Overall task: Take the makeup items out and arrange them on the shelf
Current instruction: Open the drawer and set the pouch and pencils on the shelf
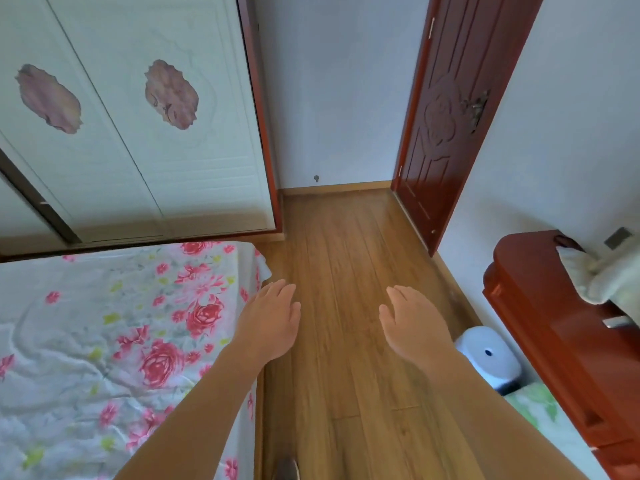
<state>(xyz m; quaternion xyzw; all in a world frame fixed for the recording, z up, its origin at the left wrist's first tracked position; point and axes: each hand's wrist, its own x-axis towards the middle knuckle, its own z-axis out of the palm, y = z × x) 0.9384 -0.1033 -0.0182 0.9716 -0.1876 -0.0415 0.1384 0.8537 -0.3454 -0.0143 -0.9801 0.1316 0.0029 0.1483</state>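
Observation:
Both of my hands are stretched out in front of me, palms down, over a wooden floor. My left hand (270,317) hovers at the corner of a bed, its fingers straight and empty. My right hand (412,320) hangs over the floor, fingers relaxed and holding nothing. No makeup items and no shelf show in this view.
A bed with a rose-print sheet (104,341) fills the left. A white wardrobe (138,133) stands behind it. A dark red door (446,116) is ahead on the right. A red wooden cabinet (554,323) and a white stool (488,355) stand at the right.

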